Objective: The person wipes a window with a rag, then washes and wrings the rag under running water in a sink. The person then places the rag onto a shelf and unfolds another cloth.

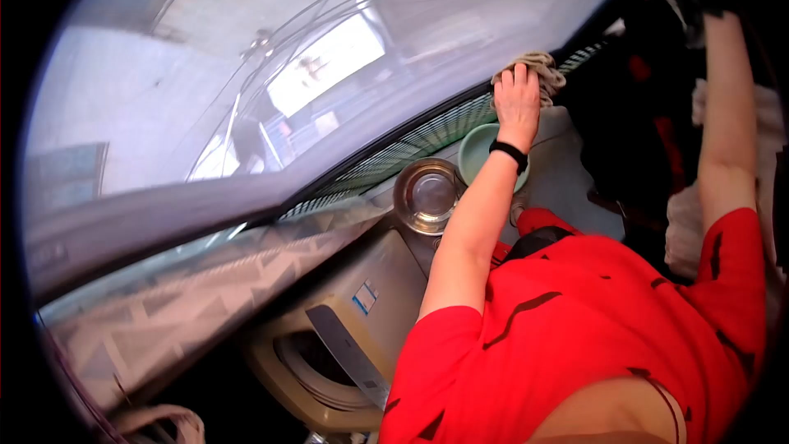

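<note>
A: Which step are you on?
B: Looks like I'm working a cloth [552, 79] along a pane [205, 107]. My left hand [517, 107] is holding it, bunched, at the pane's lower edge, just past the basin [472, 152].

A: Grip?
B: Left is clasping the cloth, fingers lying over it. Right, can't tell: that right arm [728, 99] is reaching up and its end is getting lost at the top edge.

A: Next move is calling for what?
B: My read: firm, even pressure, cloth clearing the mesh [419, 138] below.

A: Blind spots?
B: Hand is covering part of the cloth, so I'm not confirming firm contact. Forearm is hiding some basin. Glare is muddling the pane; deep shadow is swallowing everything between my arms.
</note>
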The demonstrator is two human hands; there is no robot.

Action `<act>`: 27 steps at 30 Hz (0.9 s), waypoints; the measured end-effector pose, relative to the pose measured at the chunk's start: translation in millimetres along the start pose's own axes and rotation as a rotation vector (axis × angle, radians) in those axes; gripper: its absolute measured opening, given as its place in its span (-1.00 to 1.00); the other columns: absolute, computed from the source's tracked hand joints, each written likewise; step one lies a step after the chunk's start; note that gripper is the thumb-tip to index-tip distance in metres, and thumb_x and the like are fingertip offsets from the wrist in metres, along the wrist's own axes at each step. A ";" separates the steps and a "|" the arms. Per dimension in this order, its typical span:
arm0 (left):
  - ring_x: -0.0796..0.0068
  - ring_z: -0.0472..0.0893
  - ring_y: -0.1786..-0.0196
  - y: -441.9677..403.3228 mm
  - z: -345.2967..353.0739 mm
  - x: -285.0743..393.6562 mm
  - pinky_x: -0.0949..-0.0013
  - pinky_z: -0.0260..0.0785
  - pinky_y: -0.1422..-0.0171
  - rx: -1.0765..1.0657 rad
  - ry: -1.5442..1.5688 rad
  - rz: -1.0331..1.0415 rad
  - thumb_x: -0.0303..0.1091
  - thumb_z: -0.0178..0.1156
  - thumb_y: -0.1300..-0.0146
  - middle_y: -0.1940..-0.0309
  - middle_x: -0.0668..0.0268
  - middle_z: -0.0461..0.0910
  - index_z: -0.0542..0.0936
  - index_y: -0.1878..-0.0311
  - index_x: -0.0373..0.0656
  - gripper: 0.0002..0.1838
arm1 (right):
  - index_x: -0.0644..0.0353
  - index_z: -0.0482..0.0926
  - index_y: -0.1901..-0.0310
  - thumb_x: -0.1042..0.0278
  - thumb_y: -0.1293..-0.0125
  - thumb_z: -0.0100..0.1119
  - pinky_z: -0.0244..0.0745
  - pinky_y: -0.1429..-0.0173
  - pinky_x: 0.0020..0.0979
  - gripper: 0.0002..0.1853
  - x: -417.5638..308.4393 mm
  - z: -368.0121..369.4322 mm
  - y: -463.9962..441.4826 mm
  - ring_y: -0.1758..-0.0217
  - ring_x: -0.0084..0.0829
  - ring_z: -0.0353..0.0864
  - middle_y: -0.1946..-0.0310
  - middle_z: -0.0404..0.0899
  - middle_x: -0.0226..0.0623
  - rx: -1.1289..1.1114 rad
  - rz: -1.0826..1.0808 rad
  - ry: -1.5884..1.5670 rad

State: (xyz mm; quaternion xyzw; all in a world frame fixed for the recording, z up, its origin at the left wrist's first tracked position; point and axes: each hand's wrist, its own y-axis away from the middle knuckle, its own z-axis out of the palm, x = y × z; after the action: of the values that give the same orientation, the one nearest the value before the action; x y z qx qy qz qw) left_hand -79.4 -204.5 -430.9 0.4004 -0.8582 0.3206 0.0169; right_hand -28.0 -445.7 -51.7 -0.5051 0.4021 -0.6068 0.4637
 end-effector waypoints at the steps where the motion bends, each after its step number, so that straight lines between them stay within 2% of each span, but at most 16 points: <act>1: 0.22 0.44 0.13 9.4 -19.5 -8.4 0.23 0.35 0.14 -0.021 0.011 -0.037 -0.42 0.15 -0.02 0.15 0.25 0.41 0.51 0.15 -0.08 -0.74 | 0.17 0.39 -0.26 0.28 -0.48 -0.10 0.27 -0.30 -0.32 -0.61 -8.2 -0.2 -4.2 -0.24 -0.14 0.41 -0.14 0.45 -0.05 0.009 -0.047 0.001; 2: 0.21 0.43 0.13 23.2 -34.0 -24.3 0.22 0.35 0.14 -0.031 0.005 -0.067 -0.45 0.16 0.00 0.14 0.25 0.40 0.51 0.11 -0.09 -0.69 | 0.16 0.38 -0.28 0.26 -0.49 -0.11 0.26 -0.30 -0.31 -0.61 -18.0 -1.9 -5.7 -0.24 -0.15 0.41 -0.15 0.45 -0.08 -0.016 0.041 0.034; 3: 0.20 0.43 0.12 37.7 -51.3 -42.6 0.20 0.35 0.14 -0.044 0.001 -0.097 -0.47 0.17 0.03 0.13 0.25 0.40 0.51 0.08 -0.10 -0.64 | 0.15 0.37 -0.29 0.25 -0.49 -0.12 0.25 -0.32 -0.31 -0.60 -15.7 0.1 -8.0 -0.27 -0.16 0.39 -0.18 0.44 -0.10 0.016 -0.076 0.028; 5: 0.16 0.43 0.11 66.9 -82.6 -80.5 0.19 0.36 0.12 -0.049 0.021 -0.155 -0.51 0.20 0.08 0.11 0.23 0.41 0.50 0.02 -0.13 -0.56 | 0.14 0.36 -0.30 0.24 -0.50 -0.13 0.24 -0.35 -0.31 -0.59 7.8 7.0 -1.4 -0.31 -0.17 0.36 -0.21 0.43 -0.11 0.060 -0.150 0.105; 6: 0.15 0.43 0.10 79.3 -100.0 -98.4 0.19 0.36 0.12 -0.056 -0.035 -0.172 -0.52 0.21 0.09 0.10 0.22 0.41 0.50 0.01 -0.13 -0.54 | 0.14 0.36 -0.30 0.24 -0.50 -0.14 0.22 -0.37 -0.32 -0.59 50.7 11.9 0.7 -0.35 -0.19 0.33 -0.26 0.40 -0.13 0.011 -0.015 0.171; 7: 0.14 0.43 0.10 92.5 -116.4 -114.8 0.19 0.36 0.11 -0.066 -0.089 -0.192 -0.53 0.22 0.11 0.09 0.21 0.41 0.50 0.01 -0.14 -0.53 | 0.12 0.36 -0.31 0.25 -0.51 -0.15 0.21 -0.38 -0.33 -0.60 -15.5 1.8 -1.9 -0.36 -0.20 0.32 -0.31 0.34 -0.13 -0.002 0.113 0.136; 9: 0.20 0.44 0.12 111.2 -149.1 -143.0 0.19 0.37 0.14 -0.071 -0.185 -0.251 -0.45 0.17 -0.01 0.12 0.26 0.41 0.51 0.09 -0.12 -0.68 | 0.42 0.15 -0.35 0.21 -0.55 -0.28 0.08 -0.38 -0.02 -0.49 -29.6 -8.0 -12.8 -0.36 0.13 0.18 -0.32 0.16 0.23 -0.163 0.110 -0.004; 13: 0.11 0.44 0.11 149.5 -194.3 -196.6 0.11 0.35 0.13 -0.066 -0.289 -0.389 -0.55 0.19 0.10 0.09 0.20 0.41 0.50 0.12 -0.17 -0.63 | 0.43 0.17 -0.34 0.25 -0.54 -0.28 0.12 -0.36 -0.03 -0.51 -73.3 -25.5 -17.1 -0.34 0.15 0.21 -0.30 0.19 0.24 -0.183 0.034 -0.021; 15: 0.11 0.45 0.05 164.9 -210.5 -221.0 0.08 0.33 0.04 -0.074 -0.285 -0.484 -0.48 0.25 0.09 0.09 0.21 0.42 0.50 0.12 -0.13 -0.63 | 0.42 0.17 -0.34 0.25 -0.54 -0.29 0.14 -0.35 -0.04 -0.51 -85.5 -26.7 -22.4 -0.33 0.15 0.23 -0.30 0.20 0.23 -0.194 0.127 -0.012; 18: 0.19 0.49 -0.04 177.3 -251.3 -250.4 -0.02 0.23 -0.16 -0.038 -0.233 -0.540 -0.32 0.34 0.10 0.11 0.23 0.47 0.52 0.12 -0.09 -0.61 | 0.40 0.17 -0.35 0.25 -0.54 -0.29 0.14 -0.34 -0.04 -0.52 -72.4 -23.7 -17.1 -0.33 0.12 0.23 -0.30 0.21 0.20 -0.178 0.037 -0.010; 19: 0.17 0.50 -0.01 191.8 -257.8 -275.1 0.05 0.28 -0.13 -0.005 -0.200 -0.506 -0.32 0.32 0.07 0.13 0.21 0.48 0.52 0.14 -0.12 -0.63 | 0.40 0.17 -0.35 0.25 -0.54 -0.29 0.14 -0.34 -0.04 -0.52 -74.9 -22.4 -17.3 -0.33 0.12 0.23 -0.30 0.21 0.20 -0.176 0.039 -0.016; 20: 0.12 0.50 -0.01 203.7 -266.8 -297.3 0.12 0.33 -0.12 -0.005 -0.035 -0.588 -0.36 0.31 0.06 0.17 0.16 0.49 0.54 0.13 -0.16 -0.64 | 0.40 0.17 -0.35 0.25 -0.54 -0.30 0.14 -0.34 -0.04 -0.52 -77.4 -22.3 -17.1 -0.33 0.12 0.23 -0.30 0.21 0.21 -0.162 0.039 -0.018; 22: 0.05 0.48 -0.01 219.8 -295.6 -319.7 0.15 0.34 -0.16 0.080 0.143 -0.702 -0.51 0.26 0.04 0.15 0.10 0.51 0.55 0.10 -0.25 -0.65 | 0.42 0.18 -0.34 0.25 -0.55 -0.30 0.13 -0.34 -0.04 -0.52 -68.2 -19.1 -14.9 -0.33 0.13 0.23 -0.29 0.21 0.23 -0.145 0.009 -0.017; 23: 0.05 0.47 -0.03 244.4 -298.4 -343.5 0.16 0.31 -0.20 0.168 0.065 -0.700 -0.54 0.25 0.04 0.11 0.09 0.51 0.55 0.08 -0.26 -0.63 | 0.42 0.18 -0.34 0.25 -0.55 -0.30 0.13 -0.34 -0.04 -0.52 -69.2 -18.2 -14.4 -0.33 0.13 0.23 -0.29 0.21 0.23 -0.147 0.013 -0.017; 26: 0.14 0.44 -0.12 307.1 -320.4 -397.8 0.20 0.22 -0.31 0.399 0.152 -0.992 -0.56 0.22 0.00 0.03 0.10 0.51 0.55 0.04 -0.31 -0.62 | 0.44 0.18 -0.33 0.24 -0.55 -0.30 0.13 -0.34 -0.03 -0.51 -70.8 -18.6 -14.2 -0.33 0.13 0.23 -0.29 0.22 0.24 -0.126 0.061 -0.059; 27: 0.32 0.54 0.02 316.6 -330.5 -402.3 0.30 0.41 -0.13 0.634 0.275 -1.063 -0.59 0.16 -0.10 0.02 0.16 0.54 0.55 0.03 -0.37 -0.68 | 0.44 0.18 -0.33 0.24 -0.55 -0.30 0.12 -0.35 -0.03 -0.51 -64.4 -18.3 -14.3 -0.33 0.13 0.23 -0.29 0.22 0.24 -0.140 0.017 -0.064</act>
State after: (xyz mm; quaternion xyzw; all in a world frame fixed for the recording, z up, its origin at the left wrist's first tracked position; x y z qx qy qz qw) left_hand -102.6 404.0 -453.5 0.7125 -0.3957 0.5555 0.1647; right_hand -44.4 -379.4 -56.6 -0.5518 0.4328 -0.5567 0.4452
